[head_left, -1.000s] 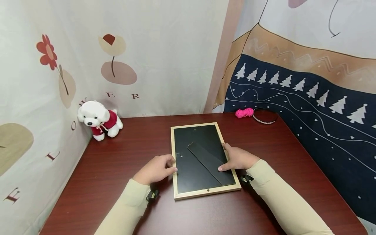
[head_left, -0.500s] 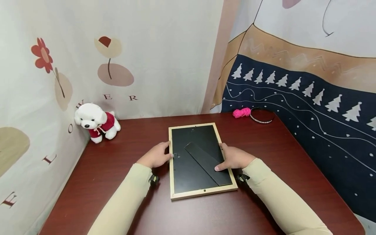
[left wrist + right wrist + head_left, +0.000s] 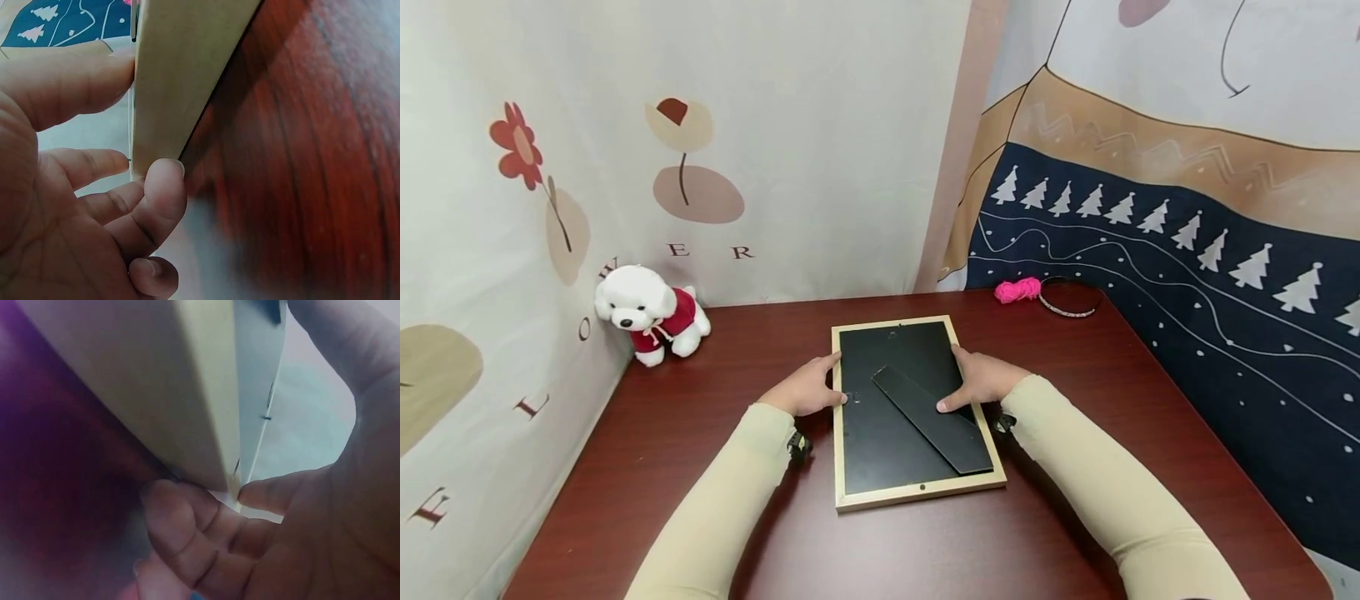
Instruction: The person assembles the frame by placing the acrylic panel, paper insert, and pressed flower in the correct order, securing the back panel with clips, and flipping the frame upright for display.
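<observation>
A picture frame (image 3: pixel 880 454) with a pale wooden border lies face down on the table, its black backing up. A black easel stand (image 3: pixel 934 421) runs diagonally across that backing. My left hand (image 3: pixel 805 387) grips the left border, thumb on top and fingers at the side; in the left wrist view, the fingertips (image 3: pixel 165 184) curl against the wooden side (image 3: pixel 169 81). Opposite it, my right hand (image 3: pixel 988 377) holds the right border, with its thumb reaching over onto the stand. The right wrist view shows the fingers (image 3: pixel 169 515) bent at the lower edge of the wooden side (image 3: pixel 156 381).
A white plush dog (image 3: pixel 651 312) in a red top stands at the table's back left. Near the back right corner lie a bright pink bundle (image 3: pixel 1017 290) and a thin headband (image 3: pixel 1070 310). Printed cloth hangs behind the dark red-brown table (image 3: pixel 760 533).
My left hand has slid forward along the left border. The right hand has also shifted forward along its side, thumb still over the stand. The picture frame keeps its place on the table.
</observation>
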`<action>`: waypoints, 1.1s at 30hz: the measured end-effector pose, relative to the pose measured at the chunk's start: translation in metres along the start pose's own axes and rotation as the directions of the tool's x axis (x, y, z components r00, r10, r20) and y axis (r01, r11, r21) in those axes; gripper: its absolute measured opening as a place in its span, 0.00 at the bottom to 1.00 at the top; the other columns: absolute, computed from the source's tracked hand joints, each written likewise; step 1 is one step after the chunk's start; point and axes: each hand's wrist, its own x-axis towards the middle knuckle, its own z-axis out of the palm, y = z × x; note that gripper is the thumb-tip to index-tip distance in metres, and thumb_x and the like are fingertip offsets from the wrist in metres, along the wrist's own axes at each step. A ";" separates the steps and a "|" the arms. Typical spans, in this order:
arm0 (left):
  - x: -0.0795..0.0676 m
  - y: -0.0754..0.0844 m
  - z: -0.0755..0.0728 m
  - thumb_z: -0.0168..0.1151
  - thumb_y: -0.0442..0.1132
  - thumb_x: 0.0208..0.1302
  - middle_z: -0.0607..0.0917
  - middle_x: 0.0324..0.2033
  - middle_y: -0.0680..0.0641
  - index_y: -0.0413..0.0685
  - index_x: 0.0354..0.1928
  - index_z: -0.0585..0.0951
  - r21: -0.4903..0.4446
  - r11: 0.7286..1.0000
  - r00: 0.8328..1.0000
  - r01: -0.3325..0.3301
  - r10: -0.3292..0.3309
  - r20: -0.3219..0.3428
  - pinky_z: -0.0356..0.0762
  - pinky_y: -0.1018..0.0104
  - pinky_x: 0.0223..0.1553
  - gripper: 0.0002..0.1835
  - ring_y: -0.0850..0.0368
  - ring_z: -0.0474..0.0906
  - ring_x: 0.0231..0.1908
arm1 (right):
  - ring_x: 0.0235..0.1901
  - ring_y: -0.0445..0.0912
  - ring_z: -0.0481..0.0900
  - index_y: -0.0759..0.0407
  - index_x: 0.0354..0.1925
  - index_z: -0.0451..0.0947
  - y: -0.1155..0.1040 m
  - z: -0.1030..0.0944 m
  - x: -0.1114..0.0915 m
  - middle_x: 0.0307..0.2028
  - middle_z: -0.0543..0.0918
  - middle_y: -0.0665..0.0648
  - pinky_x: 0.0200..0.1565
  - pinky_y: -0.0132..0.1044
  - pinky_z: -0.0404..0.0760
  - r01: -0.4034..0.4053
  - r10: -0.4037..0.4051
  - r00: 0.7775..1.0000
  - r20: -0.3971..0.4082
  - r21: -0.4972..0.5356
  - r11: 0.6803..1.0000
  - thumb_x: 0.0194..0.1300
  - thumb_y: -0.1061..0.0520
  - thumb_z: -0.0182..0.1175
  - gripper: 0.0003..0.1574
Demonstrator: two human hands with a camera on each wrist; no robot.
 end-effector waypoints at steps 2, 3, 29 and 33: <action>0.000 0.001 0.000 0.69 0.41 0.68 0.59 0.79 0.29 0.38 0.83 0.54 -0.009 1.000 1.000 0.010 -0.010 0.002 0.59 0.39 0.77 0.49 0.33 0.55 0.79 | 0.78 0.62 0.62 0.68 0.84 0.41 0.000 -0.005 0.009 0.80 0.58 0.71 0.77 0.57 0.64 -0.005 0.005 1.000 0.007 -0.001 1.000 0.53 0.31 0.79 0.84; 0.000 0.002 0.000 0.69 0.41 0.67 0.59 0.79 0.29 0.38 0.83 0.54 -0.016 1.000 1.000 0.013 -0.013 0.002 0.60 0.39 0.77 0.49 0.33 0.56 0.79 | 0.78 0.62 0.62 0.69 0.84 0.40 -0.001 -0.008 0.013 0.80 0.58 0.71 0.77 0.57 0.63 -0.007 0.007 1.000 0.014 0.002 1.000 0.53 0.32 0.79 0.84; 0.003 -0.001 0.005 0.64 0.43 0.71 0.58 0.80 0.30 0.43 0.85 0.50 0.050 0.999 1.000 0.005 -0.006 0.013 0.65 0.42 0.74 0.48 0.36 0.61 0.78 | 0.79 0.61 0.60 0.69 0.84 0.41 0.001 -0.022 0.029 0.81 0.57 0.70 0.78 0.56 0.60 0.002 0.001 0.998 0.070 -0.050 0.999 0.59 0.28 0.72 0.80; 0.001 -0.005 0.008 0.64 0.43 0.72 0.57 0.80 0.29 0.41 0.85 0.48 0.021 1.000 1.000 0.005 -0.004 -0.008 0.62 0.40 0.76 0.49 0.34 0.58 0.79 | 0.78 0.60 0.62 0.69 0.83 0.44 -0.003 -0.023 0.029 0.80 0.60 0.69 0.78 0.56 0.61 -0.009 0.013 0.999 0.049 -0.070 0.998 0.62 0.29 0.70 0.76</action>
